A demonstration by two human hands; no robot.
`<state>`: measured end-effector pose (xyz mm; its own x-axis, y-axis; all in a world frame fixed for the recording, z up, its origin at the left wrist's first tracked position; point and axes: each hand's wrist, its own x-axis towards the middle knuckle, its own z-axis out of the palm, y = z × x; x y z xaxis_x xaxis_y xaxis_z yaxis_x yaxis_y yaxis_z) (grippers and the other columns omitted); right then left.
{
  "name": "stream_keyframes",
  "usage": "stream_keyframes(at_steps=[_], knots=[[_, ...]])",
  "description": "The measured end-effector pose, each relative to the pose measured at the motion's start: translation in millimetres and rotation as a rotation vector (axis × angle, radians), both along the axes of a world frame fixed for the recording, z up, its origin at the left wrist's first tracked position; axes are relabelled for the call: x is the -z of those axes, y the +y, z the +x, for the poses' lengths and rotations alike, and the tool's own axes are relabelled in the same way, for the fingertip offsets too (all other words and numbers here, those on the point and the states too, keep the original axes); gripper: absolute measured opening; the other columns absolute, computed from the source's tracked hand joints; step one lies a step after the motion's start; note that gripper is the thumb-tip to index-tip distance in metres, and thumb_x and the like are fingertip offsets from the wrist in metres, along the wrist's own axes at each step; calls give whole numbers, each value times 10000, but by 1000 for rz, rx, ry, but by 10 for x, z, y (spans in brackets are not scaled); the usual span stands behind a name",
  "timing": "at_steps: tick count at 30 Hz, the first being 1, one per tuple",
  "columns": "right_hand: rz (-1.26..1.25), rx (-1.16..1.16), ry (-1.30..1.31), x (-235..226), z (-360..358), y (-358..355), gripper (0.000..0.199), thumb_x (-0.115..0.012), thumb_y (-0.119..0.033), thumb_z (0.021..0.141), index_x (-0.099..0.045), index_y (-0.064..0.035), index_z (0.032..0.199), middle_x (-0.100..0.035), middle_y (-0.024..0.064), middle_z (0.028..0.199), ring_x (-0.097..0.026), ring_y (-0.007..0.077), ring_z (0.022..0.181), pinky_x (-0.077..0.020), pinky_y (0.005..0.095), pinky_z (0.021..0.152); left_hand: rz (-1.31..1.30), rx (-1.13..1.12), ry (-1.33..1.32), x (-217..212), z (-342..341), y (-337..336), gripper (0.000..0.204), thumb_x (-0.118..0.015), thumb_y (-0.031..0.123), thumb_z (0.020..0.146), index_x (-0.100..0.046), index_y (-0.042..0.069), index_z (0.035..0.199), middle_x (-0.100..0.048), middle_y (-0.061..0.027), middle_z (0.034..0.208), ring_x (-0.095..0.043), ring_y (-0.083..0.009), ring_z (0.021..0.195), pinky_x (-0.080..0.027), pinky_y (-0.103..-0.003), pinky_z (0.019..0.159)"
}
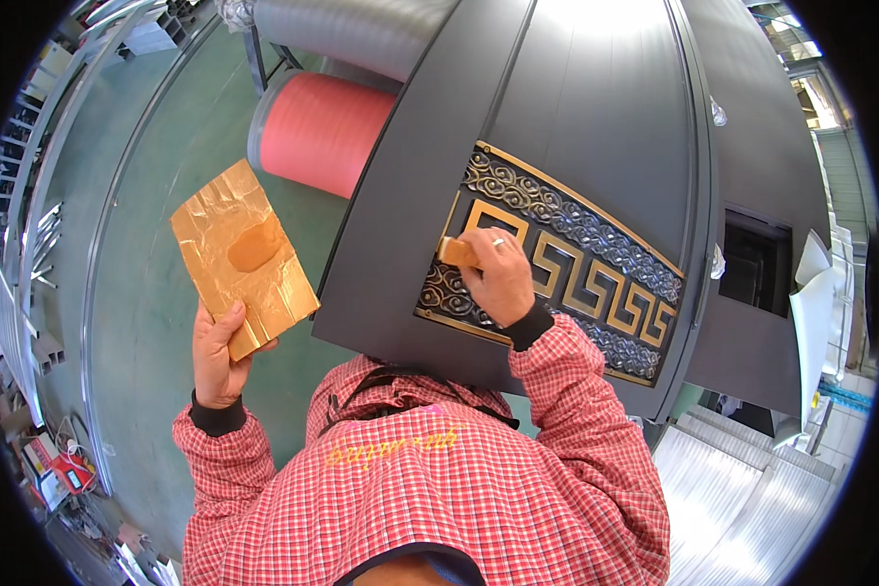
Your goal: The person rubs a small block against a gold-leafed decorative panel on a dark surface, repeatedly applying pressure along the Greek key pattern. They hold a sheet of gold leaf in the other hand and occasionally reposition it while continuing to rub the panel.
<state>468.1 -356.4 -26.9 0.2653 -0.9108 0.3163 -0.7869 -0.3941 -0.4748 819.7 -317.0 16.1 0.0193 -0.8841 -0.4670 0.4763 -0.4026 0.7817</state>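
Note:
My left hand (221, 354) grips the lower end of a gold-smeared flat card (227, 205), thumb on top. A darker, wet-looking gold paint patch (255, 247) lies on the card's middle. Between the fingers of my right hand (503, 281) is a small gold-stained sponge block (456, 253), at the left end of a decorative panel (584, 227). This panel has raised dark scrollwork along both long sides and a gold key-pattern band (588, 281) down its centre. It sits in a large dark grey door (596, 107) in front of me.
Beyond the door's left edge stand a red roll (324, 132) and a silvery roll (352, 29) on a metal stand. Green floor (146, 322) stretches to the left, with metal profiles (39, 254) along the far side. Another dark panel (767, 127) lies at right, above ribbed silvery sheets (713, 498).

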Motion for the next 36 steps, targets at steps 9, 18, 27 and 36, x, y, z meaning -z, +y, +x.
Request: stream_keyframes(at_steps=[9, 18, 27, 36], knots=[[-41, 132, -3, 109, -30, -22, 298, -664, -7, 696, -564, -54, 973, -609, 125, 906, -588, 332, 893, -470, 411, 826, 10, -8, -4, 9, 12, 4, 443, -521, 85, 936, -349, 62, 1344, -581, -124, 1198, -679, -240, 920, -605, -320, 556], [0, 111, 28, 73, -94, 52, 323, -668, -22, 695, -554, -74, 992, -611, 105, 929, -588, 321, 925, -450, 409, 879, -3, 3, 15, 7, 18, -6, 448, -512, 70, 935, -338, 56, 1347, -571, -136, 1211, -678, -260, 944, -624, -343, 577], [33, 105, 79, 31, -165, 92, 353, -703, -18, 675, -574, -75, 999, -633, 123, 959, -597, 344, 926, -472, 413, 839, 27, -9, -22, -29, -25, -20, 436, -532, 98, 935, -355, 78, 1333, -589, -103, 1181, -679, -208, 878, -562, -299, 525], [-17, 228, 114, 16, -343, 169, 314, -676, -18, 686, -559, -87, 969, -619, 99, 917, -592, 326, 902, -459, 423, 855, 27, -14, -42, -27, -22, -2, 428, -531, 103, 938, -359, 83, 1329, -589, -98, 1178, -676, -202, 870, -555, -291, 525]])
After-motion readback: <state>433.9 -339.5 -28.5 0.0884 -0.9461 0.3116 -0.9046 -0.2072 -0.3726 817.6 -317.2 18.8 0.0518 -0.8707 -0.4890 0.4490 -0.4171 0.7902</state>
